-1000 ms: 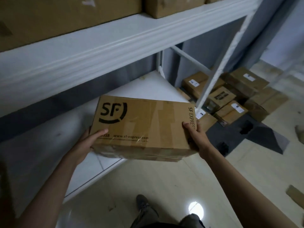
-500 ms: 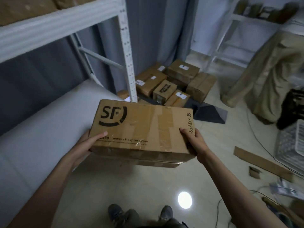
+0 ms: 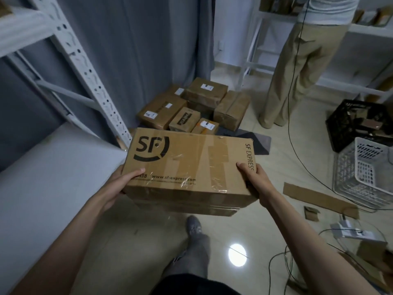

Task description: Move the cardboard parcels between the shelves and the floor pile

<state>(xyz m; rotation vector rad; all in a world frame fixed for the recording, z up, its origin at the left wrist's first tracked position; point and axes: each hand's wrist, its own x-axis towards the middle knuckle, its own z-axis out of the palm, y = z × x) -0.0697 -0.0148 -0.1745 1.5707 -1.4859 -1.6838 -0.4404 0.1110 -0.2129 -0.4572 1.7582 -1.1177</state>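
I see the SF Express parcel [image 3: 189, 167] held above the floor [image 3: 131, 226], beside the white shelf [image 3: 53, 167]. My left grip [image 3: 119, 184] and right grip [image 3: 255, 179] clasp its ends, thumbs on top. The floor pile [image 3: 191, 109] lies beyond.

Matt cardboard parcel [image 3: 187, 165], glossy tape; shiny floor tiles [image 3: 263, 231].

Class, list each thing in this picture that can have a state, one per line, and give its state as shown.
SF parcel: taped shut, held off the floor, level.
Left hand: grips the parcel's left end.
Right hand: grips the parcel's right end.
Floor pile: parcels closed, stacked loosely.
Lower shelf: bare where visible.
White basket: upright, contents unclear.
Black crate: upright, holds items.
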